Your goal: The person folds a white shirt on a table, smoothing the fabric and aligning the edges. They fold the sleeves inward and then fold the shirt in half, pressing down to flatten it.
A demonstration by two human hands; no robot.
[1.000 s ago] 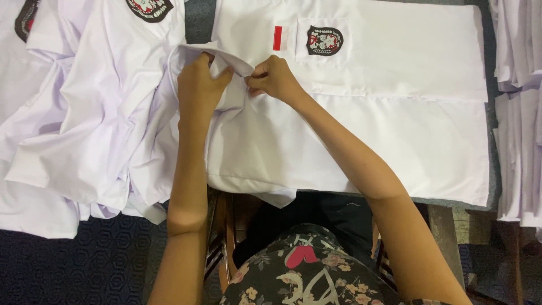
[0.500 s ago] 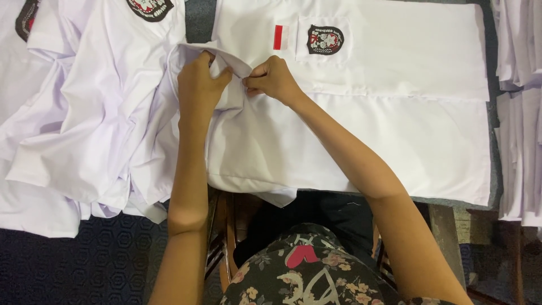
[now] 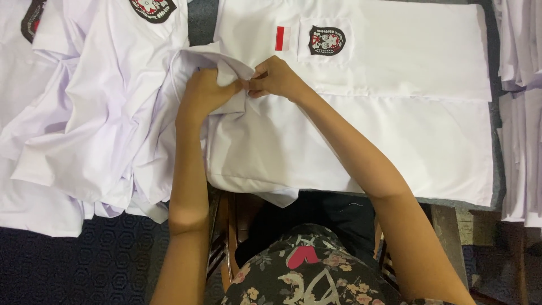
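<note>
- Centre frame: white shirt (image 3: 350, 141) lying flat, smooth cotton-like cloth, crisp horizontal fold lines, dark embroidered badge (image 3: 326, 40) on a square pocket, small red-and-white patch (image 3: 283, 38) beside it.
- Left hand (image 3: 204, 93) bunched tight on a soft fold of the shirt.
- Right hand (image 3: 276, 79) pinching the same fold, fingertips nearly touching the left.
- Left of frame: crumpled pile of white shirts (image 3: 84, 124).

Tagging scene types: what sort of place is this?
Probably a garment workshop or uniform packing station: both hands work on a white uniform shirt with a crest pocket, loose shirts left, folded stacks right.
</note>
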